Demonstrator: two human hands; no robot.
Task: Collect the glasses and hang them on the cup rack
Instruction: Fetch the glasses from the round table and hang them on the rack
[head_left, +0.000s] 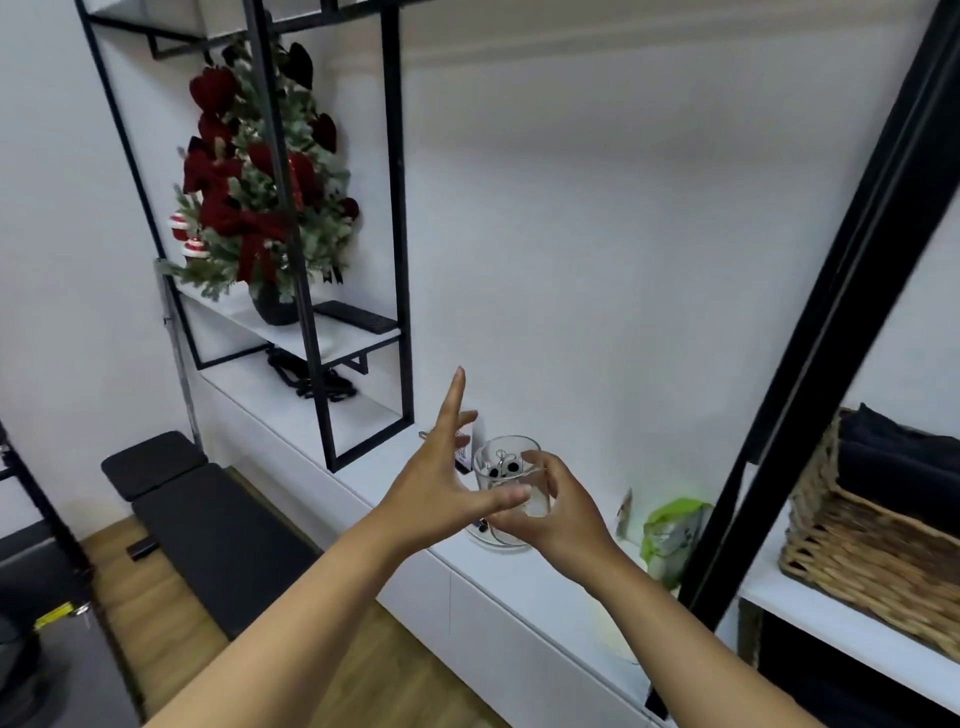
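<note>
At upper left I see a decorated tree (260, 176) on a black-framed shelf (337, 340); a wicker basket (872, 561) sits far right, a green bag (670, 535) beside it.

Hands: two, left hand (441, 488) and right hand (558, 512). Glass (511, 475): one. Plate (496, 538): one. Wicker basket (872, 551): one. Green bag (670, 535): one. Decorated tree (260, 176): one, in one dark pot (272, 306). Keyboard (356, 317): one. Black bench (208, 525): one. Black frame shelves (395, 234): two units in view.
</note>
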